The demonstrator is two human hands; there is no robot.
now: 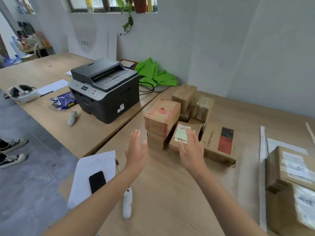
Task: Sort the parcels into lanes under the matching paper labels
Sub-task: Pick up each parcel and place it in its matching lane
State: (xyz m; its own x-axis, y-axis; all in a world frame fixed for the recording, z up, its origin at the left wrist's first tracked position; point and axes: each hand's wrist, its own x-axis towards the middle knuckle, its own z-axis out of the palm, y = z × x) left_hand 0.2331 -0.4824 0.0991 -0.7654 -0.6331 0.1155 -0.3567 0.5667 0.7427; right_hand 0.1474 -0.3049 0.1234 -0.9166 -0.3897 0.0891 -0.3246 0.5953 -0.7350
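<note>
A heap of brown cardboard parcels sits mid-table. In it are a red-printed box (162, 114) stacked on another, a small box with a pale green label (182, 133), and a flat box with a red and black panel (219, 143). My right hand (191, 147) is flat, fingers straight, over the near end of the green-labelled box. My left hand (136, 149) hovers open to the left of the heap, touching nothing. Two larger labelled parcels (293, 181) stand at the right edge, beside a white paper strip (262, 160).
A printer (105, 89) stands on the neighbouring table to the left, with green bags (155, 74) behind it. Near me lie a paper sheet (95, 169) with a black phone (97, 181) on it, a pen and a white marker-like object (127, 203). A person's shoes show at far left.
</note>
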